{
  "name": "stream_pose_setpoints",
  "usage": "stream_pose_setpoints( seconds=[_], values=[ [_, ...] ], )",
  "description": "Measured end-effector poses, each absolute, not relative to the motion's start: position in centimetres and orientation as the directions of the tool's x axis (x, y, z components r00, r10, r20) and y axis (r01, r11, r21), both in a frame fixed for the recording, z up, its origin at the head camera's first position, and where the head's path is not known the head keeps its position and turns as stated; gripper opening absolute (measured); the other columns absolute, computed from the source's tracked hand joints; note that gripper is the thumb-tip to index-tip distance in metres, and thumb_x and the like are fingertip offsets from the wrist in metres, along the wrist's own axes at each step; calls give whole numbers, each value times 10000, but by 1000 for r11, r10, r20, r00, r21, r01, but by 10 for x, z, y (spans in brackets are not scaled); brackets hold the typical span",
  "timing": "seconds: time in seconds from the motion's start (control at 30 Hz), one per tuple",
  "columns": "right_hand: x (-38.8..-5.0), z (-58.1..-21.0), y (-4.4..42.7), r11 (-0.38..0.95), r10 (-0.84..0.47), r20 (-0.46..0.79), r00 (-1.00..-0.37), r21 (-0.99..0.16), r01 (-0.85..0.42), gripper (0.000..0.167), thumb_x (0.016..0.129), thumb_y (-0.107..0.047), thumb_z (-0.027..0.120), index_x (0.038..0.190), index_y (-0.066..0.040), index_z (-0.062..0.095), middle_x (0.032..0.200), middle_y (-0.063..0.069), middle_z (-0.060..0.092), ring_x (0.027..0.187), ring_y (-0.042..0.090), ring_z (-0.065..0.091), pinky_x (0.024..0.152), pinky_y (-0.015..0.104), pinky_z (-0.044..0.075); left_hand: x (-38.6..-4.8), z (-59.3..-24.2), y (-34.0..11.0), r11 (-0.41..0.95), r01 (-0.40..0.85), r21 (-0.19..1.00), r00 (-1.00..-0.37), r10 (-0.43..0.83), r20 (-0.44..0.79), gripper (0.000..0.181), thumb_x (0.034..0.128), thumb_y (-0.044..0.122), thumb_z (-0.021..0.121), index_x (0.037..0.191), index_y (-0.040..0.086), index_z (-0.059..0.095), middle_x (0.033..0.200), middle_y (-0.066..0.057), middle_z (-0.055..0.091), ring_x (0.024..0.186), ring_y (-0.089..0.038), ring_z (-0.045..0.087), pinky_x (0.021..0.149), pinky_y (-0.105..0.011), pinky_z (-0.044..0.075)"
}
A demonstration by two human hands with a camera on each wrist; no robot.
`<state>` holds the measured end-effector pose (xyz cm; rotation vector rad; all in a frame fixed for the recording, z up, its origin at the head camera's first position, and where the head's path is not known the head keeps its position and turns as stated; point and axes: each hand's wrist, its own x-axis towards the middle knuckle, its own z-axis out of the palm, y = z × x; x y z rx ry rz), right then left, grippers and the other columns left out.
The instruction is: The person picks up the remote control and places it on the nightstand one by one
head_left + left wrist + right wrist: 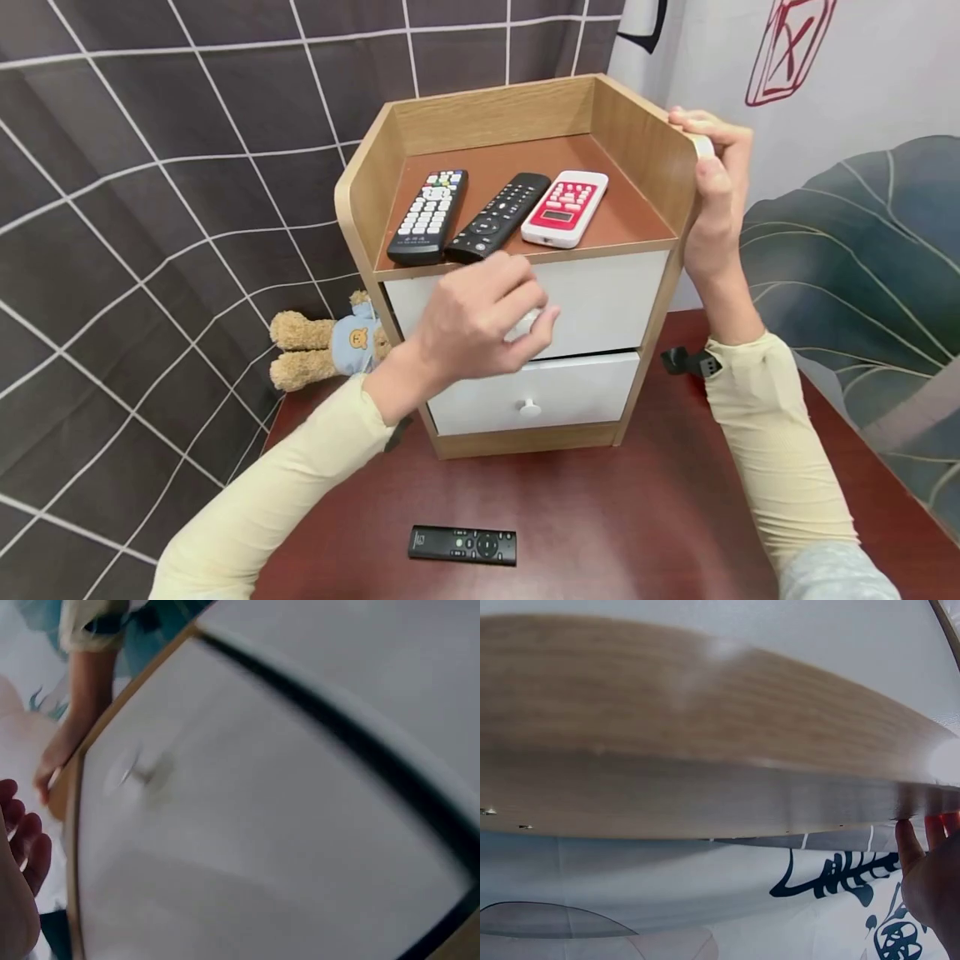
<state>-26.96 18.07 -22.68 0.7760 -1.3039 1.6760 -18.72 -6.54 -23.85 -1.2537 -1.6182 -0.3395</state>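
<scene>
A small wooden cabinet [495,121] with two white drawers stands on the table. My left hand [487,312] hovers before the upper drawer [600,300], its fingers loosely bent. Between thumb and fingers in the head view shows the drawer's white knob [522,325]. From the left wrist, the knob [131,776] appears apart from the fingers [30,847]. At the cabinet's right side, my right hand [716,200] grips the upper edge of the side panel [645,150]. In the right wrist view its fingers [909,844] touch the panel's outer face.
On the cabinet top lie two black remotes [431,218] [502,215] and a red-and-white remote [566,208]. Another black remote [462,545] lies on the reddish-brown table [600,517]. A teddy bear [330,346] lies left of the cabinet. The lower drawer [480,404] is shut.
</scene>
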Motion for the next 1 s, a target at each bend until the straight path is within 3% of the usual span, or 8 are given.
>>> stream_pose_setpoints(
  seconds=[0.13, 0.23, 0.47, 0.63, 0.77, 0.87, 1.0],
  values=[
    [-266, -224, 179, -94, 244, 859, -451, -442, -892, 295, 858, -207, 458, 1099, -74, 563, 1224, 98, 611, 1239, 275, 483, 1058, 306, 328, -183, -266, -65, 338, 855, -394, 95, 645, 759, 107, 795, 164, 694, 728, 115, 627, 731, 5, 564, 633, -135, 526, 563, -235, 467],
    [-263, -222, 177, -94, 243, 855, -459, -450, -888, 289, 858, -200, 458, 1098, -76, 560, 1222, 87, 609, 1235, 262, 483, 1061, 304, 323, -180, -291, -69, 283, 879, -383, 72, 716, 694, 78, 814, 192, 680, 782, 125, 655, 762, 13, 564, 645, -113, 506, 555, -214, 454],
    [-259, -222, 176, -87, 234, 846, -480, -473, -877, 287, 861, -209, 468, 1107, -87, 553, 1233, 65, 599, 1235, 238, 472, 1064, 304, 306, -175, -364, -87, 240, 945, -224, -51, 782, 621, 266, 806, 252, 701, 1029, 109, 716, 933, -2, 659, 768, -91, 583, 646, -162, 495],
    [-260, -224, 177, -80, 230, 850, -475, -469, -879, 293, 865, -211, 465, 1116, -88, 552, 1242, 72, 596, 1242, 243, 470, 1064, 313, 309, -161, -425, -108, 238, 959, -153, -118, 829, 547, 468, 837, 345, 666, 1252, 130, 667, 1162, -57, 680, 1043, -179, 642, 911, -275, 527],
    [-262, -223, 177, -88, 224, 852, -473, -465, -881, 294, 864, -211, 469, 1118, -83, 544, 1251, 85, 591, 1247, 249, 467, 1066, 315, 312, -150, -455, -126, 295, 950, -101, -220, 864, 453, 601, 860, 451, 654, 1384, 164, 584, 1379, -67, 602, 1282, -225, 563, 1063, -375, 452],
    [-263, -224, 178, -94, 231, 851, -472, -463, -881, 293, 861, -213, 475, 1112, -79, 542, 1248, 95, 591, 1242, 254, 469, 1058, 308, 319, -139, -473, -141, 314, 946, -85, -264, 894, 362, 683, 889, 549, 606, 1454, 176, 516, 1469, -56, 538, 1355, -199, 512, 1085, -379, 429],
    [-265, -225, 178, -83, 228, 857, -462, -456, -886, 300, 856, -216, 474, 1112, -75, 545, 1244, 99, 596, 1235, 260, 473, 1051, 307, 328, -124, -494, -167, 399, 916, -30, -377, 886, 268, 777, 858, 653, 607, 1477, 199, 491, 1519, -49, 490, 1407, -196, 461, 1107, -393, 407]
  ],
)
